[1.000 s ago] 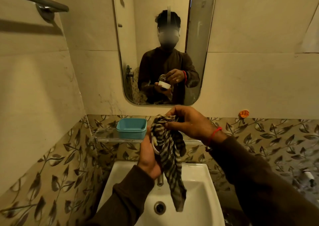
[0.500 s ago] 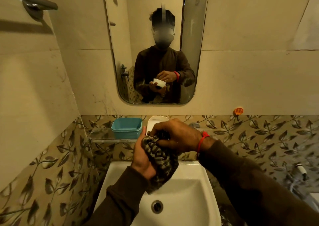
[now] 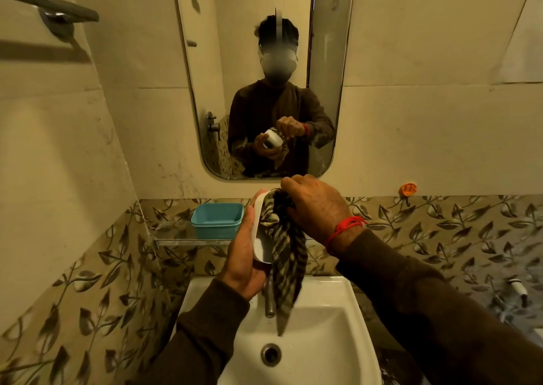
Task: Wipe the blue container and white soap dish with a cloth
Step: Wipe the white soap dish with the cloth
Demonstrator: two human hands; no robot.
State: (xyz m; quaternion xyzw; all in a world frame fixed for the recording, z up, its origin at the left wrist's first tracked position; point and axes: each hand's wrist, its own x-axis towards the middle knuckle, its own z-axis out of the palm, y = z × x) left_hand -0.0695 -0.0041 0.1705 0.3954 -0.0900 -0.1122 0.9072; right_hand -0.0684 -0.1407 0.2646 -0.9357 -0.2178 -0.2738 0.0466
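Observation:
My left hand (image 3: 242,255) holds the white soap dish (image 3: 260,232) on edge above the sink, its hollow facing right. My right hand (image 3: 316,208), with a red thread at the wrist, grips a striped dark-and-cream cloth (image 3: 283,252) and presses its bunched top into the dish. The cloth's tail hangs down over the tap. The blue container (image 3: 217,220) stands open and upright on the glass shelf, left of the dish and apart from both hands.
A white sink (image 3: 323,340) lies below with a metal tap (image 3: 269,299) and drain (image 3: 271,354). A mirror (image 3: 264,47) hangs on the wall ahead. A towel bar (image 3: 50,5) juts out at upper left. An orange hook (image 3: 407,189) sticks on the wall at right.
The dish has tipped from lying flat to standing on edge in my left hand. My right hand has lifted, and the bunched cloth has dropped loose to hang over the tap.

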